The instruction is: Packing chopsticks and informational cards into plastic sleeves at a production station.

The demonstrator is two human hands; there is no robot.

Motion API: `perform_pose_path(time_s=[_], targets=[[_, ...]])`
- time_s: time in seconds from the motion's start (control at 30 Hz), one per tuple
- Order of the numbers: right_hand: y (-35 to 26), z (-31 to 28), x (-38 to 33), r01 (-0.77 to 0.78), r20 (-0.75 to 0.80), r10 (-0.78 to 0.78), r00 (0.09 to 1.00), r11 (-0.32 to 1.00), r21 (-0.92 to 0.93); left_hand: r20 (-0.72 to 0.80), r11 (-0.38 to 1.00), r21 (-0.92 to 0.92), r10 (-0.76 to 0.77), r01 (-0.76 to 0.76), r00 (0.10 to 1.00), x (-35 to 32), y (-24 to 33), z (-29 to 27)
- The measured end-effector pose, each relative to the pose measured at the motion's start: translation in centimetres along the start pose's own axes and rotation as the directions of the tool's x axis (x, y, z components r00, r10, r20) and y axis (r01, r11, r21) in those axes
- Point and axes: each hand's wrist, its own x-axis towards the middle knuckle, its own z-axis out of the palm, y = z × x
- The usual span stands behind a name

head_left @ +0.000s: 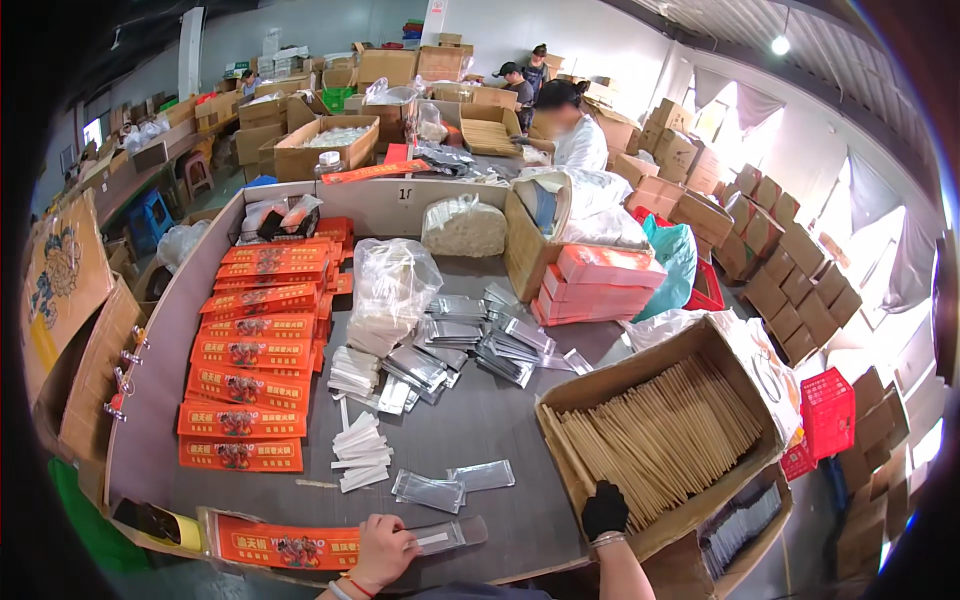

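Note:
At the table's front edge my bare left hand (385, 550) has its fingers closed on a long clear plastic packet (450, 537) with a white strip inside. Just left of that hand, the orange printed sleeve (285, 545) lies flat in a shallow cardboard holder. My right hand (605, 510), in a black glove, reaches the near-left part of an open carton (562, 470) of wooden chopsticks (660, 430). Its fingers are bunched against the chopsticks, their tips partly hard to make out. Silvery flat packets (430, 490) lie ahead of my left hand.
Overlapping orange sleeves (245, 410) line the table's left side. White paper strips (360, 450) and silvery packets (505, 340) are heaped mid-table. A clear bag (390, 290) stands behind them. Pink-orange bundles (600, 280) sit at the back right. A person (580, 140) works beyond the table.

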Motion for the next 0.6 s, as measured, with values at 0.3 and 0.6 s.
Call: perform_pose_path(time_s=[0.3, 0.6], targets=[[-5.4, -1.5, -2.1, 0.65, 0.176, -0.732, 0.658, 0.671, 0.357, 0.1, 0.998, 0.065, -0.031, 0.025, 0.994, -2.2, -1.6, -4.5], [-15.4, 4.6, -5.5, 0.705, -0.031, -0.94, 0.341, 0.234, 0.669, 0.082, 0.998, 0.061, 0.026, -0.031, 0.996, 0.0, 1.5, -2.0]])
